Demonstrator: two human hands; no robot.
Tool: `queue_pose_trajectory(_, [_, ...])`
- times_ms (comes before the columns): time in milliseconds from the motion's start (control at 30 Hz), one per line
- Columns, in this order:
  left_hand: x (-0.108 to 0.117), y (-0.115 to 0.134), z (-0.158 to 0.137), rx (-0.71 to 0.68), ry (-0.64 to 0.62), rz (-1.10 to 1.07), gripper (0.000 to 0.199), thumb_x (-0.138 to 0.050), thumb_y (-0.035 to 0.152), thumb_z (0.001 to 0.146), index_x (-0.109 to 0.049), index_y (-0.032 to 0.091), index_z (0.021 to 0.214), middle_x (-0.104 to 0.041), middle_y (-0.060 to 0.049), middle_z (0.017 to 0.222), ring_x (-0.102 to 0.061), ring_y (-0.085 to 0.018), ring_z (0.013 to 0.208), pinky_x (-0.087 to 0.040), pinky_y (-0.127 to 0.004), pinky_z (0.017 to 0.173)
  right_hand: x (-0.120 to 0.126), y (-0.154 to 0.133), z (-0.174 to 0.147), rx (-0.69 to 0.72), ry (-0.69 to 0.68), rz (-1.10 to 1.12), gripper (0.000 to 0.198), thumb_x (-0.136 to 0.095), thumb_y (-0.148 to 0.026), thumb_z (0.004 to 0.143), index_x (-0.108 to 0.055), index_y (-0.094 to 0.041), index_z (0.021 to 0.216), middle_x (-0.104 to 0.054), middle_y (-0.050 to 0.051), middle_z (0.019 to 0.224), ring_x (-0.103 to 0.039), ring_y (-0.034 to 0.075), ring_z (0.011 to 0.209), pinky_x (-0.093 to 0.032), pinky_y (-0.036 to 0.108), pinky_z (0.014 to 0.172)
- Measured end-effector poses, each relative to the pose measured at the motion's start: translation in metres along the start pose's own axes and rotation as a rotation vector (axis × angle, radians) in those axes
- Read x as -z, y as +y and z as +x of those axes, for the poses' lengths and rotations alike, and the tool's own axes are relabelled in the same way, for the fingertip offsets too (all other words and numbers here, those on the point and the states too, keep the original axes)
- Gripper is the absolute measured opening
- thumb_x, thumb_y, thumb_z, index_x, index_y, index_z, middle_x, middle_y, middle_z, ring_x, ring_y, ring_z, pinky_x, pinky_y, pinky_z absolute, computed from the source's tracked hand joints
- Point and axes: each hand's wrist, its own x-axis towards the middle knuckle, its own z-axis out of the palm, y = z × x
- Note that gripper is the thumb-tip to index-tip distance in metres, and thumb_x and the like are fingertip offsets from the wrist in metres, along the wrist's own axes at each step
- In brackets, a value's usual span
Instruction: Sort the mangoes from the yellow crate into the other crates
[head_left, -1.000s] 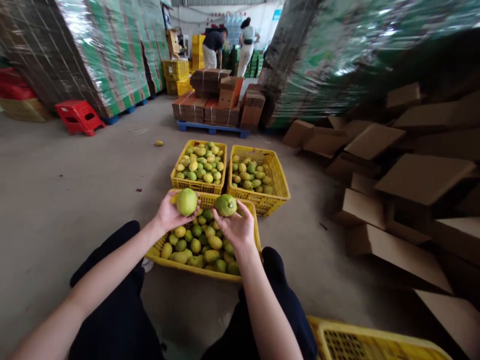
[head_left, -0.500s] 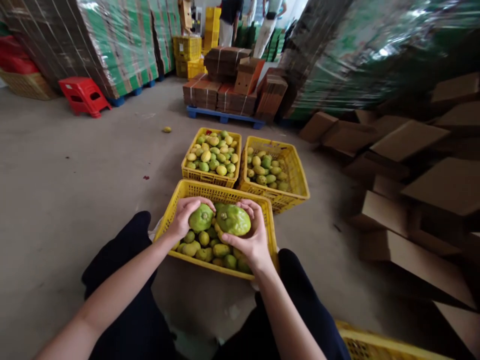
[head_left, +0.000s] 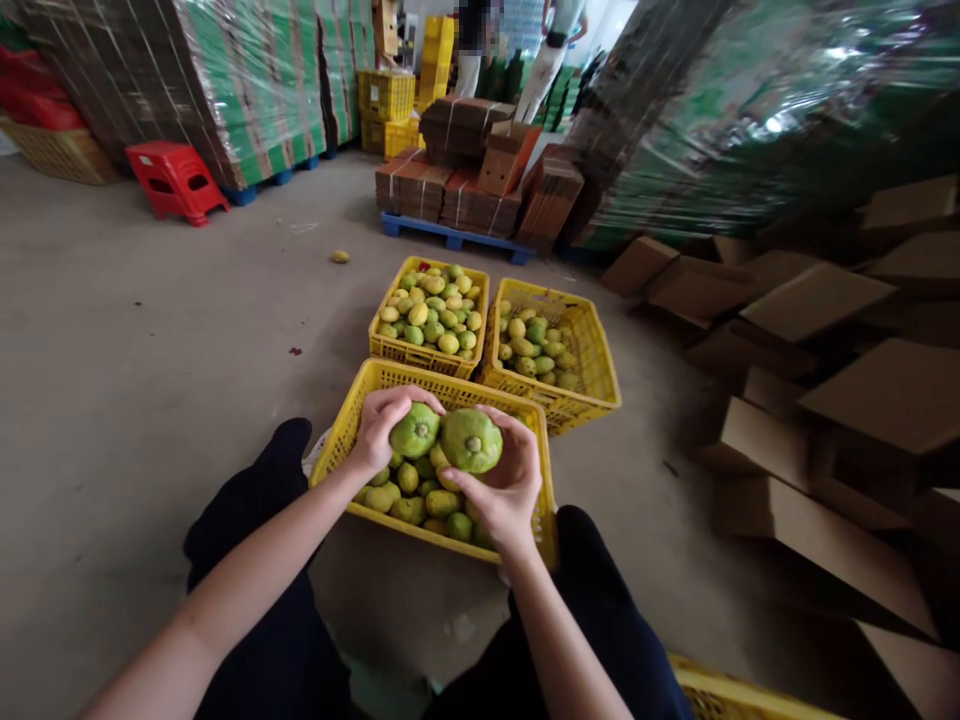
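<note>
My left hand (head_left: 384, 428) is closed round a green papaya (head_left: 415, 431), its stem end turned toward me. My right hand (head_left: 511, 462) grips a second, larger green papaya (head_left: 472, 441) with the thumb below and fingers over the far side. The two fruits are side by side, close together, above a yellow plastic crate (head_left: 337, 437). Inside that crate lie several green and yellowish papayas (head_left: 408, 478), partly hidden by my hands.
Two more yellow crates, a heaped one (head_left: 427, 364) and a partly filled one (head_left: 592, 345), stand just beyond. Cardboard boxes (head_left: 810, 300) are piled at right. A red stool (head_left: 176, 180), a loose fruit (head_left: 340, 257) and a blue pallet (head_left: 454, 238) lie farther off. People stand behind.
The papaya in my right hand has turned so its stem end faces me more directly. The left papaya has shifted slightly right, and the view has moved a little.
</note>
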Motion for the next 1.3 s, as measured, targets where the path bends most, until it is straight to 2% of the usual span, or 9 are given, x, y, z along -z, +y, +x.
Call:
queue_pose_trajectory(133, [0.004,-0.006,0.002,-0.002,0.022,0.053,0.019,-0.06,0.018,0.076,-0.078,0.017,0.069,-0.075,-0.01,0.083,-0.068,-0.03,0.096,-0.048,-0.034,0.091,0.007,0.005,0.002,0.096,-0.09,-0.163,0.065,-0.088,-0.002,0.053,-0.069,-0.03,0.109,-0.067,0.003,0.122,-0.059,0.024,0.121,-0.044,0.04,0.112])
queue_pose_trajectory(267, [-0.002,-0.011,0.004,0.106,0.104,-0.119,0.019,-0.059,0.014,0.079,-0.075,0.018,0.068,-0.075,-0.007,0.082,-0.069,-0.025,0.095,-0.05,-0.029,0.088,0.011,0.002,0.004,0.081,-0.094,-0.304,0.064,-0.09,-0.008,0.055,-0.073,-0.031,0.112,-0.068,0.003,0.121,-0.059,0.026,0.121,-0.042,0.042,0.114])
queue_pose_trajectory(467, [-0.024,-0.011,0.007,0.702,0.292,-0.629,0.028,-0.047,0.026,0.095,-0.068,0.017,0.079,-0.071,-0.003,0.068,-0.067,-0.016,0.062,-0.056,-0.027,0.064,0.007,0.004,0.011,-0.152,0.04,-0.171,0.043,-0.091,-0.021,0.06,-0.077,-0.021,0.1,-0.076,0.004,0.094,-0.068,0.022,0.089,-0.056,0.03,0.082])
queue_pose_trajectory(567, [-0.031,-0.009,0.004,0.842,0.322,-0.665,0.027,-0.046,0.034,0.098,-0.067,0.016,0.094,-0.073,-0.005,0.075,-0.07,-0.018,0.065,-0.058,-0.031,0.06,0.008,0.012,0.019,-0.348,0.184,0.004,0.029,-0.088,-0.033,0.068,-0.075,-0.017,0.088,-0.075,0.002,0.08,-0.067,0.018,0.073,-0.056,0.025,0.065])
queue_pose_trajectory(733, [-0.034,-0.005,0.004,0.863,0.379,-0.747,0.025,-0.045,0.036,0.1,-0.06,0.018,0.108,-0.07,-0.007,0.08,-0.07,-0.02,0.068,-0.061,-0.031,0.056,0.016,0.013,0.033,-0.831,0.179,0.324,0.031,-0.073,-0.044,0.082,-0.07,-0.013,0.084,-0.073,0.006,0.069,-0.064,0.015,0.052,-0.05,0.022,0.041])
queue_pose_trajectory(833, [-0.032,-0.005,0.009,0.895,0.413,-0.827,0.031,-0.04,0.038,0.103,-0.058,0.016,0.117,-0.068,-0.009,0.083,-0.07,-0.019,0.068,-0.062,-0.027,0.054,0.018,0.008,0.036,-0.998,0.149,0.483,0.037,-0.061,-0.048,0.09,-0.068,-0.013,0.085,-0.072,0.008,0.066,-0.065,0.015,0.049,-0.048,0.021,0.039])
queue_pose_trajectory(1000, [-0.029,-0.005,0.013,0.917,0.425,-0.802,0.035,-0.04,0.035,0.103,-0.054,0.013,0.126,-0.068,-0.01,0.084,-0.071,-0.02,0.068,-0.063,-0.028,0.056,0.018,0.008,0.034,-1.04,0.089,0.507,0.046,-0.048,-0.052,0.093,-0.07,-0.012,0.087,-0.071,0.01,0.06,-0.057,0.014,0.04,-0.041,0.019,0.034])
queue_pose_trajectory(1167, [-0.029,-0.004,0.008,0.71,0.374,-0.75,0.03,-0.047,0.019,0.096,-0.057,0.026,0.123,-0.071,-0.004,0.089,-0.074,-0.022,0.074,-0.065,-0.04,0.068,0.02,0.012,0.032,-0.842,0.141,0.507,0.026,-0.061,-0.04,0.086,-0.069,-0.015,0.08,-0.074,0.008,0.066,-0.062,0.016,0.046,-0.047,0.022,0.04])
queue_pose_trajectory(1300, [-0.024,0.002,0.006,0.664,0.314,-0.817,0.029,-0.045,0.024,0.096,-0.059,0.019,0.121,-0.073,-0.008,0.09,-0.075,-0.024,0.08,-0.064,-0.036,0.065,0.02,0.012,0.031,-0.789,0.116,0.537,0.018,-0.07,-0.035,0.08,-0.068,-0.016,0.08,-0.073,0.005,0.068,-0.065,0.017,0.051,-0.052,0.026,0.046])
